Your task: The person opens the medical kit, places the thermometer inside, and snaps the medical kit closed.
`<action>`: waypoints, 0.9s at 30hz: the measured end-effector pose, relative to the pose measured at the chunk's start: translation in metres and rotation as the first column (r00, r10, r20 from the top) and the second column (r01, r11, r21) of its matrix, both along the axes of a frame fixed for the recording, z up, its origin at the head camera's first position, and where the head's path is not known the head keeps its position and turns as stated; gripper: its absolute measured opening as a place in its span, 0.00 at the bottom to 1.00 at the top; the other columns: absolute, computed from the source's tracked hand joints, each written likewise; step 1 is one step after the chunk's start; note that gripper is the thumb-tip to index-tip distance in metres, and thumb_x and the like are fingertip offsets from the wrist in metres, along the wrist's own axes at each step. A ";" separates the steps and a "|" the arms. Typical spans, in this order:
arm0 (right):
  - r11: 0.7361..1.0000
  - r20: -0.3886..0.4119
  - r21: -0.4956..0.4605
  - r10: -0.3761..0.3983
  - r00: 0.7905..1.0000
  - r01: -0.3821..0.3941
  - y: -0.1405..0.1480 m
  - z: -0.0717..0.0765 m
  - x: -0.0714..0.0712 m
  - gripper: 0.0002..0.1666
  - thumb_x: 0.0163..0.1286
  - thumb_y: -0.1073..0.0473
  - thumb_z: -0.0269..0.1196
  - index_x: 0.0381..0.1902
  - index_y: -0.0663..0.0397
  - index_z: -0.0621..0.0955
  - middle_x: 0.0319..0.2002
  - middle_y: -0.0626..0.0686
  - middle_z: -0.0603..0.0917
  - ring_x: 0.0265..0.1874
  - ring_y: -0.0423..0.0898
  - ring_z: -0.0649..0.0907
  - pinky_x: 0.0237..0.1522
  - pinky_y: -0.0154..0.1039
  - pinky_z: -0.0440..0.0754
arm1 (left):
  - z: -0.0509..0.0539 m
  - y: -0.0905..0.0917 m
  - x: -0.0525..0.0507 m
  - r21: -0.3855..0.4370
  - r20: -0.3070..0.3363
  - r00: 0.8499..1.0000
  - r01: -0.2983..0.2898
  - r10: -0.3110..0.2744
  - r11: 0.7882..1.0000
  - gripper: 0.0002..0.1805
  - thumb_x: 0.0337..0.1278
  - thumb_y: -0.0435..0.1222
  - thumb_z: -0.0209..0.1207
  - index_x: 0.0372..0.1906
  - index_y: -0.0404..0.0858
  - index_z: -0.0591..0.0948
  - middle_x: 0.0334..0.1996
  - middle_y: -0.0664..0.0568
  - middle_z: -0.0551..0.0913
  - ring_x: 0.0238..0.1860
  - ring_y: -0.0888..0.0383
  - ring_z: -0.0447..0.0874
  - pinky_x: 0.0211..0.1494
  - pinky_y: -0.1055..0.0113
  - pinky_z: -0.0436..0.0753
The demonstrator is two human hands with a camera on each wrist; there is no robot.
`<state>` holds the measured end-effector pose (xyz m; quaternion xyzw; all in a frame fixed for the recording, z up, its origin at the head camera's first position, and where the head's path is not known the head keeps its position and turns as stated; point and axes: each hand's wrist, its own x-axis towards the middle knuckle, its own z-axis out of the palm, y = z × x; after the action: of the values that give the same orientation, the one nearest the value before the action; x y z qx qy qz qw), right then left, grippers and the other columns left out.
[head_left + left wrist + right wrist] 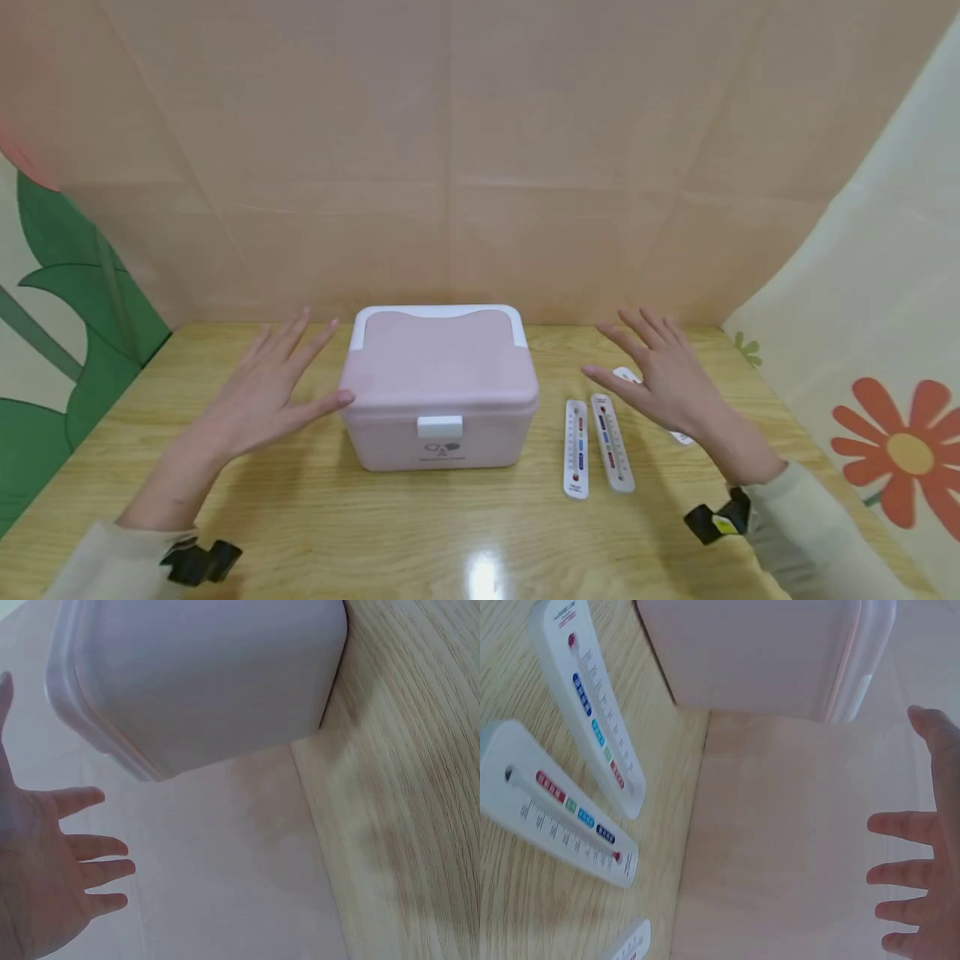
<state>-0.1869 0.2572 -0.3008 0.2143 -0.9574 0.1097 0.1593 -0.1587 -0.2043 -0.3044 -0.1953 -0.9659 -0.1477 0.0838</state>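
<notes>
A pink storage box (442,367) with a white-edged lid and a white front latch (440,427) stands closed on the table. To its left hovers my left hand (262,400), fingers spread, holding nothing; in the left wrist view it is apart from the box (217,682). My right hand (667,379), likewise spread and holding nothing, is above the thermometers at the box's right. Two white thermometers (576,450) (612,443) lie side by side, one the other way round in the right wrist view. A third thermometer (627,375) is partly hidden under the right hand.
The wooden table (337,533) reaches back to a plain beige cloth backdrop (450,167). Cloth with green leaves (97,308) hangs on the left, and cloth with a red flower (909,454) on the right. Dark straps (198,561) sit at both wrists.
</notes>
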 end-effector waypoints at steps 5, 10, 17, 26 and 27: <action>1.000 -0.051 -0.023 0.011 0.999 -0.012 -0.006 -0.002 -0.004 0.39 0.61 0.36 0.63 0.63 0.53 0.75 0.66 0.67 0.68 0.69 0.66 0.61 0.68 0.64 0.56 | 0.000 0.000 0.001 0.031 0.008 1.000 0.010 -0.010 0.999 0.47 0.58 0.62 0.53 0.77 0.49 0.50 0.76 0.37 0.44 0.75 0.38 0.42 0.75 0.43 0.41; 0.998 -0.086 -0.058 0.020 0.996 -0.025 -0.013 -0.003 -0.004 0.37 0.58 0.39 0.66 0.60 0.53 0.77 0.64 0.66 0.71 0.67 0.66 0.64 0.66 0.65 0.60 | -0.003 0.002 0.000 0.045 -0.003 1.000 0.011 -0.011 0.999 0.46 0.58 0.62 0.54 0.76 0.50 0.51 0.76 0.38 0.46 0.74 0.36 0.46 0.73 0.38 0.48; 0.990 -0.113 -0.119 0.059 0.992 -0.073 -0.021 -0.001 -0.005 0.34 0.57 0.43 0.69 0.59 0.53 0.78 0.61 0.66 0.74 0.66 0.67 0.66 0.71 0.61 0.52 | -0.006 0.008 0.000 0.127 -0.048 0.999 0.024 -0.018 0.992 0.41 0.57 0.58 0.58 0.73 0.48 0.61 0.75 0.45 0.53 0.71 0.36 0.54 0.65 0.31 0.59; 0.973 -0.113 -0.206 0.084 0.990 -0.106 -0.030 0.000 0.000 0.32 0.58 0.48 0.70 0.58 0.55 0.79 0.59 0.66 0.76 0.65 0.67 0.67 0.63 0.70 0.60 | -0.008 0.014 0.000 0.209 -0.052 0.999 0.014 -0.003 0.978 0.39 0.56 0.57 0.60 0.71 0.48 0.65 0.74 0.48 0.56 0.71 0.39 0.57 0.61 0.31 0.63; 0.971 -0.120 -0.211 0.088 0.989 -0.112 -0.032 0.000 0.001 0.32 0.57 0.49 0.70 0.58 0.55 0.79 0.59 0.65 0.76 0.64 0.67 0.68 0.62 0.70 0.61 | -0.008 0.014 0.000 0.221 -0.053 0.999 0.014 -0.002 0.975 0.39 0.56 0.56 0.60 0.71 0.48 0.66 0.74 0.47 0.57 0.70 0.38 0.58 0.61 0.31 0.63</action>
<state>-0.1860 0.2257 -0.3008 0.2495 -0.9174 0.2094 0.2285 -0.1588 -0.1901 -0.3127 -0.1925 -0.9401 -0.2497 0.1295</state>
